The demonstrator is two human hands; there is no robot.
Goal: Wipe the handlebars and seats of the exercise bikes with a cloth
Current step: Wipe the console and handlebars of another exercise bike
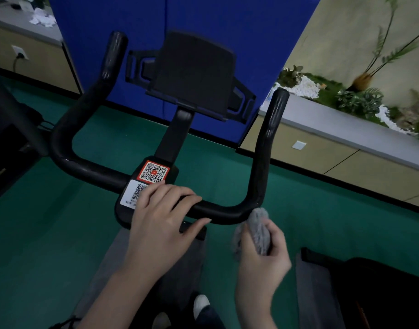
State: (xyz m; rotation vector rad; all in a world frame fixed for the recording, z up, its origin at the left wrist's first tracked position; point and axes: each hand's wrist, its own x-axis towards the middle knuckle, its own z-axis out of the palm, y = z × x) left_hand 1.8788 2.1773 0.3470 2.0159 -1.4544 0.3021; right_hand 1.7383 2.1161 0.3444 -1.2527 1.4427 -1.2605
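Observation:
A black U-shaped handlebar (68, 160) of an exercise bike fills the middle of the view, with a black tablet holder (194, 72) on its stem. My left hand (163, 219) rests on the centre of the bar beside two QR stickers (154, 173), fingers curled over it. My right hand (260, 257) grips a bunched grey cloth (259, 226) just below the bar's right bend; the cloth's top touches the bar there. The seat is out of view.
A blue partition (203, 17) stands right behind the bike. A low ledge with plants and white pebbles (305, 87) runs along the right. Dark equipment (11, 129) stands at the left, more dark gear (370, 288) at the lower right. Green floor (49, 233) lies below.

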